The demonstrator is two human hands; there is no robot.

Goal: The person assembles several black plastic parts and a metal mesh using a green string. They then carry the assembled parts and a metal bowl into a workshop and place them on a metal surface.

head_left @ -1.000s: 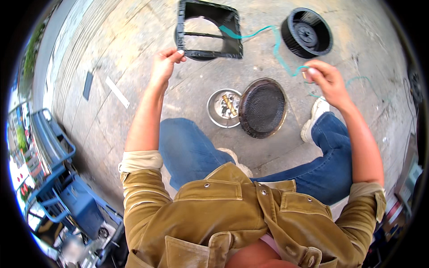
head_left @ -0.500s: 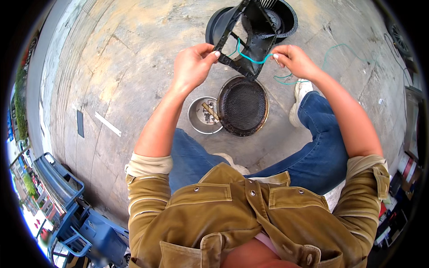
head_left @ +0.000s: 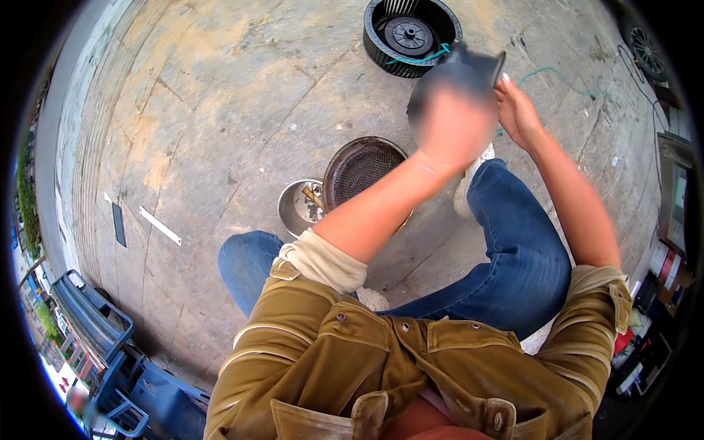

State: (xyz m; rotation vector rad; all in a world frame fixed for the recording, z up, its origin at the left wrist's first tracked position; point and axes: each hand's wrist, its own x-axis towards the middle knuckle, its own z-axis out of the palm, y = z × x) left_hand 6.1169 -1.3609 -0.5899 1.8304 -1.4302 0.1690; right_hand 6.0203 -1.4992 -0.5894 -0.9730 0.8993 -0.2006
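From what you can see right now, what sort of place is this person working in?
Probably an outdoor spot on a street or yard, used for repair work. The ground is rough concrete paving, loose parts lie on it, such as a black fan wheel and a round mesh grille, and blue crates stand at the edge.

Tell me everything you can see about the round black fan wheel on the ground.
The round black fan wheel lies flat on the concrete ground, open side up, beyond both hands. It looks like dark plastic: a ring of thin upright blades surrounds a round hub with concentric rings. A teal cord crosses its near rim. No hand touches it; the blurred black part being held covers its right edge.
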